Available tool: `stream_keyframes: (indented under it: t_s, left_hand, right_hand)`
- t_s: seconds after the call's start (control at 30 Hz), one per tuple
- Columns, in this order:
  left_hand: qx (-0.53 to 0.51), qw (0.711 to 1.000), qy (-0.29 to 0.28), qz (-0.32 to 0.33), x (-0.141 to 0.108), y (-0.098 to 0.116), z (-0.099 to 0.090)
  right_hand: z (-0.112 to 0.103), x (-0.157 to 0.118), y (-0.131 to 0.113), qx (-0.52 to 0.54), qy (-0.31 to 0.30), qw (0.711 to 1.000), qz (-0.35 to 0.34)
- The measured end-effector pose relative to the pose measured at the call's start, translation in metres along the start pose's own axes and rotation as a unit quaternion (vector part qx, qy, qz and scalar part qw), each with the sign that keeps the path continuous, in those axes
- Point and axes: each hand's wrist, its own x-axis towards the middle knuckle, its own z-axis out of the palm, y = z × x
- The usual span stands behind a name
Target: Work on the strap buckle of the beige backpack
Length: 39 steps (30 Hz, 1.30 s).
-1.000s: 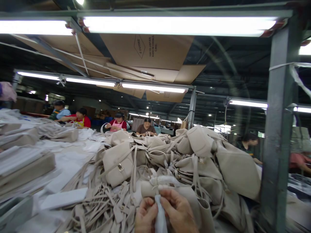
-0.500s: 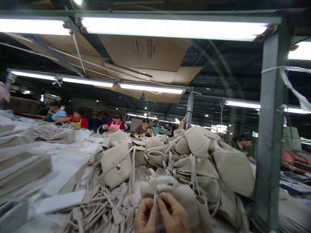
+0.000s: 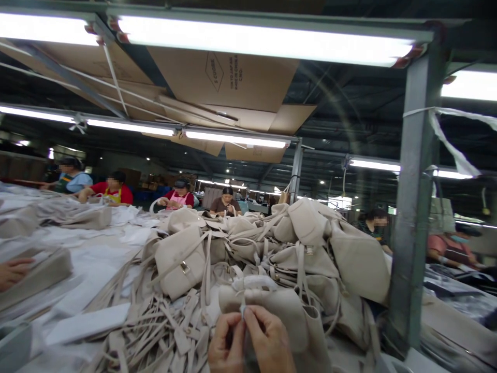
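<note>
Low in the middle of the head view, my left hand and my right hand meet with thumbs and fingertips pinched together. Between them is a small whitish strip, mostly covered by the fingers. It runs up to the handle, which is wrapped in white material, of a beige handbag. That bag lies just beyond my hands, its lower part behind my right hand. Loose beige straps lie to the left of my left hand.
A heap of beige handbags rises behind and to the right. A grey metal post stands at right. White sheets cover the table at left, where another person's hand touches a bag. Several people sit along the far side.
The view has shifted slightly, moving the scene leftward. Another person's hand has appeared at the left edge. My two hands keep their pinch on the strip.
</note>
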Motion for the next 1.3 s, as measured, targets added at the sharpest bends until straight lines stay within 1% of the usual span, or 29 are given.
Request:
stream_keyframes:
  t_s: [0.03, 0.1, 0.17, 0.2, 0.23, 0.3, 0.37, 0.4, 0.43, 0.47, 0.5, 0.53, 0.57, 0.6, 0.63, 0.7, 0.73, 0.77, 0.8, 0.87, 0.93, 1.03, 1.17, 1.23, 1.3]
  left_hand:
    - [-0.033, 0.999, -0.01, -0.029, 0.001, 0.004, 0.001]
    - [-0.108, 0.986, -0.033, -0.122, 0.002, 0.013, 0.002]
    - [-0.158, 0.957, -0.055, -0.235, 0.003, 0.022, 0.003]
    - [-0.164, 0.943, -0.063, -0.284, 0.003, 0.027, 0.003]
    - [-0.16, 0.932, -0.072, -0.316, 0.004, 0.03, 0.003]
    - [-0.143, 0.922, -0.076, -0.352, 0.008, 0.032, 0.002]
    - [-0.131, 0.922, -0.054, -0.362, 0.011, 0.03, 0.002]
    - [-0.128, 0.923, -0.039, -0.361, 0.012, 0.029, 0.002]
    - [-0.127, 0.925, -0.022, -0.359, 0.012, 0.027, 0.002]
    - [-0.127, 0.925, -0.006, -0.357, 0.012, 0.026, 0.003]
    - [-0.129, 0.926, 0.011, -0.355, 0.011, 0.026, 0.004]
    - [-0.13, 0.926, 0.027, -0.353, 0.01, 0.027, 0.005]
    - [-0.133, 0.926, 0.038, -0.351, 0.009, 0.028, 0.007]
    - [-0.136, 0.926, 0.044, -0.35, 0.007, 0.03, 0.008]
    - [-0.141, 0.926, 0.044, -0.348, 0.006, 0.032, 0.01]
    - [-0.151, 0.923, 0.041, -0.351, 0.005, 0.037, 0.014]
    - [-0.155, 0.921, 0.037, -0.355, 0.004, 0.039, 0.015]
    - [-0.16, 0.919, 0.035, -0.358, 0.004, 0.04, 0.016]
    - [-0.163, 0.918, 0.034, -0.36, 0.004, 0.041, 0.017]
    - [-0.168, 0.916, 0.032, -0.363, 0.005, 0.04, 0.017]
    - [-0.169, 0.917, 0.033, -0.36, 0.006, 0.037, 0.016]
    - [-0.164, 0.921, 0.029, -0.353, 0.007, 0.031, 0.014]
    - [-0.15, 0.932, 0.024, -0.33, 0.007, 0.021, 0.009]
    - [-0.134, 0.944, 0.017, -0.302, 0.007, 0.014, 0.006]
    - [-0.115, 0.956, 0.002, -0.269, 0.007, 0.007, 0.003]
  right_hand:
    - [-0.001, 0.001, -0.003, 0.044, -0.013, 0.999, 0.011]
    - [-0.001, 0.001, -0.009, 0.128, -0.029, 0.991, 0.029]
    - [0.0, 0.0, -0.013, 0.179, -0.027, 0.983, 0.034]
    - [0.002, -0.001, -0.014, 0.191, -0.017, 0.981, 0.035]
    - [0.004, -0.001, -0.014, 0.195, -0.009, 0.98, 0.033]
    - [0.008, -0.002, -0.014, 0.168, 0.009, 0.986, 0.022]
    - [0.006, -0.005, -0.014, 0.113, 0.01, 0.993, -0.003]
    - [-0.001, -0.008, -0.015, 0.084, 0.009, 0.996, -0.017]
    - [-0.011, -0.012, -0.016, 0.051, 0.012, 0.998, -0.028]
    - [-0.027, -0.017, -0.015, 0.015, 0.025, 0.999, -0.037]
    - [-0.048, -0.024, -0.013, -0.029, 0.05, 0.998, -0.036]
    - [-0.074, -0.031, -0.01, -0.087, 0.084, 0.992, -0.035]
    - [-0.104, -0.039, -0.004, -0.158, 0.119, 0.98, -0.021]
    - [-0.135, -0.048, 0.004, -0.237, 0.158, 0.958, 0.017]
    - [-0.167, -0.056, 0.013, -0.313, 0.181, 0.93, 0.07]
    - [-0.222, -0.074, 0.032, -0.357, 0.202, 0.901, 0.142]
    - [-0.242, -0.083, 0.041, -0.369, 0.206, 0.89, 0.17]
    - [-0.257, -0.09, 0.05, -0.372, 0.204, 0.885, 0.192]
    - [-0.267, -0.097, 0.058, -0.37, 0.197, 0.883, 0.213]
    - [-0.272, -0.108, 0.071, -0.356, 0.175, 0.885, 0.243]
    - [-0.267, -0.113, 0.078, -0.334, 0.152, 0.894, 0.258]
    - [-0.259, -0.114, 0.078, -0.293, 0.137, 0.908, 0.267]
    - [-0.263, -0.117, 0.066, -0.272, 0.156, 0.912, 0.265]
    - [-0.266, -0.129, 0.063, -0.29, 0.176, 0.906, 0.254]
    - [-0.265, -0.151, 0.067, -0.317, 0.192, 0.895, 0.249]
